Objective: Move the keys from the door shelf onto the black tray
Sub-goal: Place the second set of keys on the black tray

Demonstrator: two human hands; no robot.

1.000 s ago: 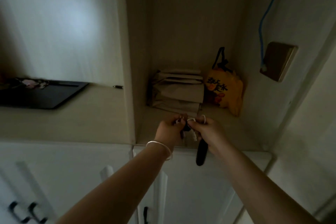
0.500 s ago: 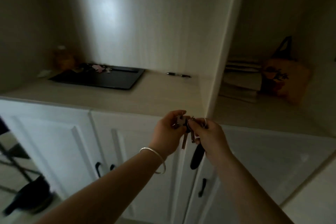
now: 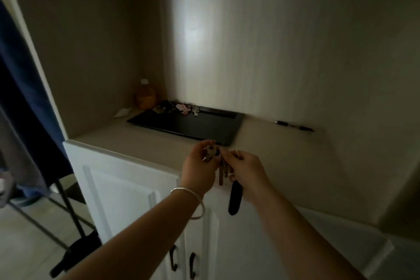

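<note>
Both hands hold one bunch of keys [image 3: 221, 171] in front of the cabinet's counter edge. My left hand [image 3: 200, 163] pinches a key at the top of the bunch. My right hand [image 3: 246, 169] grips the ring side, and a long black fob [image 3: 235, 199] dangles below it. The black tray [image 3: 193, 126] lies flat on the counter just beyond my hands. Another small set of keys with a pink tag [image 3: 187, 108] rests at the tray's far edge.
An orange bottle [image 3: 145, 95] stands in the back left corner beside a white paper [image 3: 123, 112]. A black pen [image 3: 294, 126] lies on the counter to the tray's right. White cabinet doors [image 3: 127, 200] sit below; dark cloth on a rack [image 3: 25, 109] hangs at left.
The view has swung left from the shelf niche with the yellow bag to the counter. My hands, still holding the keys, have come nearer to the black tray.
</note>
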